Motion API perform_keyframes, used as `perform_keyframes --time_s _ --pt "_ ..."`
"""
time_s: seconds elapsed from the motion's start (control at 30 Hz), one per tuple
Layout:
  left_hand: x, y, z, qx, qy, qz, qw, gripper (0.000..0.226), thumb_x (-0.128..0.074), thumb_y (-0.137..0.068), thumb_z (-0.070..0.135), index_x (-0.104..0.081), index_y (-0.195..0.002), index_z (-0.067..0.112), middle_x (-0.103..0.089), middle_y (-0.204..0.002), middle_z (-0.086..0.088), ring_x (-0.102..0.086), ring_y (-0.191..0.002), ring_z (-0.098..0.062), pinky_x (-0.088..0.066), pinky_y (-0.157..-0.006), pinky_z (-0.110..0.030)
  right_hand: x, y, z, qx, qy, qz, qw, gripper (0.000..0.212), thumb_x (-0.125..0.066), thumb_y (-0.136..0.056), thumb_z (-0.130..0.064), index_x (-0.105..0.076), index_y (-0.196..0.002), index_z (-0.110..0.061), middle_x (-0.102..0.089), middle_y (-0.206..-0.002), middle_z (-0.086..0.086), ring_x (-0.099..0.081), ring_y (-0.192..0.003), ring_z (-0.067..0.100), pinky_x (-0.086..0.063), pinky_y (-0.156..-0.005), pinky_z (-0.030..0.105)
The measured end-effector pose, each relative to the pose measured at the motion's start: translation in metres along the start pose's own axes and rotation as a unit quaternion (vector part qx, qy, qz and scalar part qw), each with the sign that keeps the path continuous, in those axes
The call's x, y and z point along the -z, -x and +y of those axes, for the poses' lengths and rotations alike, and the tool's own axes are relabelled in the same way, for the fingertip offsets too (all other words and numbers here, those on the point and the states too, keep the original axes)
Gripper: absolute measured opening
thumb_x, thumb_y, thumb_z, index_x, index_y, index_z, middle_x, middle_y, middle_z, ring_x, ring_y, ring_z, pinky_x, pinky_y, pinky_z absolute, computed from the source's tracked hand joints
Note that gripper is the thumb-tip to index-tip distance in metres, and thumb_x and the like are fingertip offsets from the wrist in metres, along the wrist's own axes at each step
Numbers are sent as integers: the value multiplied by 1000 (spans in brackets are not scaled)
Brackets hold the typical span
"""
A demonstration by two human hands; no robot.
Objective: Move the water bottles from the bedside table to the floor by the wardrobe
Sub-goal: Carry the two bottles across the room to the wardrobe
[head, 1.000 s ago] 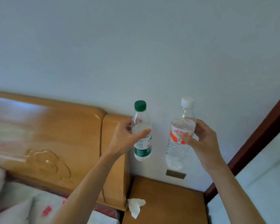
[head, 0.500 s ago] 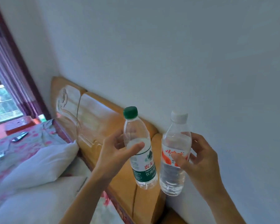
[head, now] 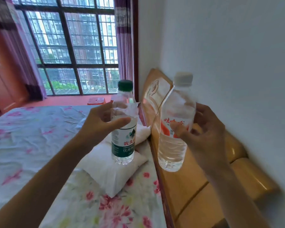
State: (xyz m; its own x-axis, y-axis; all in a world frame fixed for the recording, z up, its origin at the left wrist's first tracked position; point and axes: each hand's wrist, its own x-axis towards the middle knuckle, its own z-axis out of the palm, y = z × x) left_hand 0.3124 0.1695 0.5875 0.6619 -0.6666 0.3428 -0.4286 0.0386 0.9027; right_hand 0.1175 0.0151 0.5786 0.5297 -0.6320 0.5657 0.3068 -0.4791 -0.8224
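your left hand (head: 99, 124) grips the green-cap bottle (head: 123, 145) round its upper body, thumb across the front, fingers behind. your right hand (head: 204, 129) grips the white-cap bottle (head: 173, 148) at the red label, thumb in front, fingers curled round the far side. both bottles are upright, up in the air, side by side w/ a gap btwn them, clear water inside. green-cap one hangs over the white pillows (head: 112, 176), white-cap one over the wooden headboard (head: 184, 186). bed (head: 31, 137) w/ a pink floral sheet spreads left, under your left forearm. white wall (head: 228, 55) runs along the right. far end: big barred window (head: 72, 46), purple curtain (head: 123, 38) beside it, small red stool (head: 95, 101) below.
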Motion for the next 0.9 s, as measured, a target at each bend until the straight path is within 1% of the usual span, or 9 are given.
perform_keyframes --time_s 0.13,0.27,0.37,0.43,0.6,0.67,0.77,0.83,0.9 --pt "56 8 0 6 -17 61 998 43 -85 -65 35 -69 -104 28 -76 -97 -1 -71 -95 -19 -52 -85 -38 -52 -16 -3 8 -32 -29 999 58 -82 -65 -42 -63 -117 -21 -74 -101 -7 -73 -94 17 -62 -80 45" --pt "110 21 -2 -1 -14 110 994 41 -83 -66 34 -69 -105 27 -76 -98 -3 -71 -95 -20 -54 -86 -42 -111 -22 -5 -4 -70 -66 995 59 -81 -63 -43 -63 -113 -19 -75 -98 0 -73 -92 18 -61 -78 35" --pt "153 34 -9 -6 -11 144 990 47 -87 -59 36 -70 -102 29 -76 -94 -2 -72 -92 -18 -56 -83 -40 -156 -20 -12 -4 -68 -96 993 65 -86 -62 -46 -62 -116 -18 -74 -101 2 -73 -93 18 -60 -76 30" --pt "183 44 -15 -11 -9 164 986 46 -81 -57 44 -71 -99 32 -76 -92 0 -72 -90 -16 -55 -79 -36 -187 -19 -19 -4 -68 -112 991 70 -88 -62 -47 -61 -119 -16 -74 -103 3 -72 -94 17 -60 -75 28" --pt "261 69 -26 -5 -26 199 980 48 -79 -58 48 -70 -103 30 -76 -93 3 -72 -89 -11 -54 -78 -33 -265 -14 -34 1 -84 -148 985 54 -85 -71 -21 -60 -117 -10 -73 -103 8 -71 -95 22 -58 -69 21" --pt "291 78 -30 4 -43 209 977 50 -86 -63 41 -69 -108 25 -76 -93 6 -72 -88 -8 -53 -78 -31 -297 -12 -41 -2 -87 -161 983 50 -83 -74 -13 -60 -117 -10 -73 -102 6 -71 -93 17 -57 -68 18" --pt "333 92 -35 13 -50 237 970 43 -74 -66 38 -69 -107 24 -76 -88 9 -71 -84 -3 -51 -73 -26 -346 -9 -51 -7 -103 -175 979 47 -83 -74 -14 -60 -114 -16 -73 -100 0 -71 -92 13 -56 -67 16" --pt "362 100 -37 17 -57 255 965 43 -73 -65 39 -69 -105 25 -75 -88 8 -71 -83 -3 -51 -73 -26 -379 -7 -57 -8 -115 -187 976 46 -83 -74 -14 -59 -114 -19 -72 -97 -8 -71 -89 7 -55 -66 14" --pt "388 108 -38 23 -63 267 961 41 -72 -64 40 -68 -104 30 -75 -89 11 -70 -84 -2 -50 -74 -27 -411 -3 -62 -7 -124 -199 972 47 -82 -75 -12 -60 -116 -17 -72 -97 -8 -69 -86 4 -53 -64 12"
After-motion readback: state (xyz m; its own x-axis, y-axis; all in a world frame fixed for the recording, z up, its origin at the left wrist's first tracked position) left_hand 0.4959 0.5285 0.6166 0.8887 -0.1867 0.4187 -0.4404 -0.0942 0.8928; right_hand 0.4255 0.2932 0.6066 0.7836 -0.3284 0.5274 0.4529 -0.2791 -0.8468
